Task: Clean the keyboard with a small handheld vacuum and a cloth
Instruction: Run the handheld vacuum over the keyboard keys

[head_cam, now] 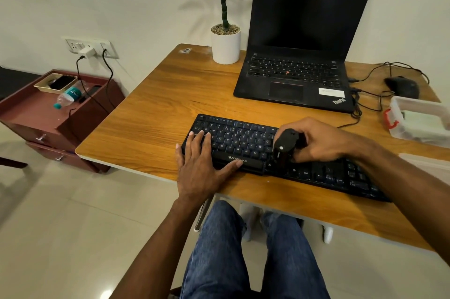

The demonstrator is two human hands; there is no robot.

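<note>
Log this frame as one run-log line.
step: vacuuming keys | right hand: grips vacuum | left hand: flat on keyboard | cloth: unseen

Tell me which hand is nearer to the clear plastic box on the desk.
The right hand, holding the vacuum mid-keyboard, is nearer to the box. The left hand rests at the keyboard's far end.

Open laptop [299, 55], potted plant [226, 40], mouse [403, 86], plastic box [418, 118] on wooden desk [151, 113].

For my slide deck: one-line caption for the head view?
Left hand steadies black keyboard while right hand holds small black handheld vacuum on keys.
</note>
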